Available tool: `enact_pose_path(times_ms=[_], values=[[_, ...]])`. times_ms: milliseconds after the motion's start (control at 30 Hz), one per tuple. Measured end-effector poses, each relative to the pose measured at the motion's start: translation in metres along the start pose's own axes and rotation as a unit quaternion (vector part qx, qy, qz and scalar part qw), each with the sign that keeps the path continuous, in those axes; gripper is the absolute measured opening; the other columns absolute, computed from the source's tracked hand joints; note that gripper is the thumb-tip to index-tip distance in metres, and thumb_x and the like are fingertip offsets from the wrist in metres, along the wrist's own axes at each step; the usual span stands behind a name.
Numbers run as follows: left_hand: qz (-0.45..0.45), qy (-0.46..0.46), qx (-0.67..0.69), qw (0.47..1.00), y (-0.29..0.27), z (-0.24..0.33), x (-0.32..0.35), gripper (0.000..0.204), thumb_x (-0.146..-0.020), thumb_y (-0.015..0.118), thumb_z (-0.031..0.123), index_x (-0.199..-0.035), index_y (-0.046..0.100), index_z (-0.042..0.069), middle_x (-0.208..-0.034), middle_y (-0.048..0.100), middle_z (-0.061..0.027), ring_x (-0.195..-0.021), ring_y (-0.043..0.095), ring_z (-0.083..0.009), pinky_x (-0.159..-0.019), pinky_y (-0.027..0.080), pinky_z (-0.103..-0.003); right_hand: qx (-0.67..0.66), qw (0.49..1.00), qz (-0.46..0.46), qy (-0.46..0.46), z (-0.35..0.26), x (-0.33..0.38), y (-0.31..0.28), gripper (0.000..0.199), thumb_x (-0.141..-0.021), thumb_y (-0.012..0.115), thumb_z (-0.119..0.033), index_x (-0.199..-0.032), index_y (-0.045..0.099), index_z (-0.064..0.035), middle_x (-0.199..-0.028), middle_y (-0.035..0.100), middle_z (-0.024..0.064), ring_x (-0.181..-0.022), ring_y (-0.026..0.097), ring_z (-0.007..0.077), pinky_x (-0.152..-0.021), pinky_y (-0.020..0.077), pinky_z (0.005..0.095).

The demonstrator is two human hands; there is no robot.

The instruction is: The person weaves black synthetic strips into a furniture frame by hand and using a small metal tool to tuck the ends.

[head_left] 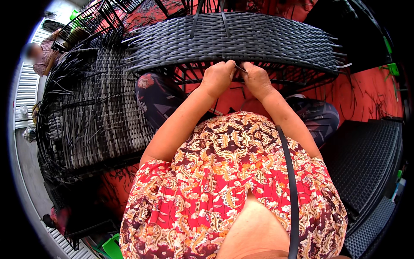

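A grey woven wicker panel on a black metal frame lies across in front of me, between my knees. Both hands are at its near edge. My left hand is closed, with fingertips pinched at the rim. Close beside it, my right hand is closed too. A thin dark wicker strand spans the small gap between them, and both seem to pinch it. The fingertips partly hide where it meets the edge. Loose strand ends stick out at both sides of the panel, and two longer strands rise near its far middle.
A larger dark woven piece with loose strands stands at left. Stacked black woven panels lie at right. Strand scraps litter the red floor. Bare black frames and another person are at the far left.
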State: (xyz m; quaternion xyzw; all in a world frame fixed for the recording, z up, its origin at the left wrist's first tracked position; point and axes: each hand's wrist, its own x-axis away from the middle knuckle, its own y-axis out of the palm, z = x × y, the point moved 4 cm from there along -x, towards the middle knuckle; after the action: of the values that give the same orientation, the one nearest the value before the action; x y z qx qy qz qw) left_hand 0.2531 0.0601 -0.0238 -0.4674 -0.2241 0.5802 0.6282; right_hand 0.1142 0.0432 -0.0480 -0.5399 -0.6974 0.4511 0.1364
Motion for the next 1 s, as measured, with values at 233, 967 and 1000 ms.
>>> enact_pose_path(times_ms=[233, 967, 1000], values=[[0.190, 0.062, 0.076, 0.977, -0.057, -0.013, 0.015, 0.016, -0.081, 0.062, 0.010, -0.096, 0.065, 0.011, -0.082, 0.060, -0.0050, -0.069, 0.061, -0.0224, -0.059, 0.050, -0.032, -0.028, 0.999, -0.017, 0.036, -0.006, 0.003, -0.021, 0.006, -0.082, 0.055, -0.009, -0.087, 0.054, -0.0045, -0.075, 0.060, 0.0194, -0.074, 0.059, 0.0376, -0.066, 0.0470, 0.0447], [0.129, 0.127, 0.052, 0.982, -0.049, -0.016, -0.012, 0.021, -0.068, 0.073, 0.014, -0.088, 0.073, 0.019, -0.091, 0.059, 0.0030, -0.080, 0.053, -0.0163, -0.075, 0.042, -0.032, -0.067, 0.980, -0.164, 0.087, -0.015, -0.020, -0.078, 0.014, -0.083, 0.053, -0.014, -0.086, 0.055, -0.0003, -0.074, 0.059, 0.0193, -0.072, 0.058, 0.0362, -0.068, 0.0453, 0.0417], [0.119, 0.126, 0.058, 0.983, -0.045, -0.014, -0.015, 0.017, -0.066, 0.074, 0.014, -0.082, 0.072, 0.018, -0.090, 0.059, 0.0038, -0.082, 0.054, -0.0171, -0.076, 0.042, -0.033, -0.045, 0.983, -0.162, 0.079, -0.016, -0.021, -0.078, 0.015, -0.083, 0.052, -0.014, -0.086, 0.055, -0.0002, -0.076, 0.060, 0.0202, -0.076, 0.058, 0.0377, -0.069, 0.0454, 0.0429]])
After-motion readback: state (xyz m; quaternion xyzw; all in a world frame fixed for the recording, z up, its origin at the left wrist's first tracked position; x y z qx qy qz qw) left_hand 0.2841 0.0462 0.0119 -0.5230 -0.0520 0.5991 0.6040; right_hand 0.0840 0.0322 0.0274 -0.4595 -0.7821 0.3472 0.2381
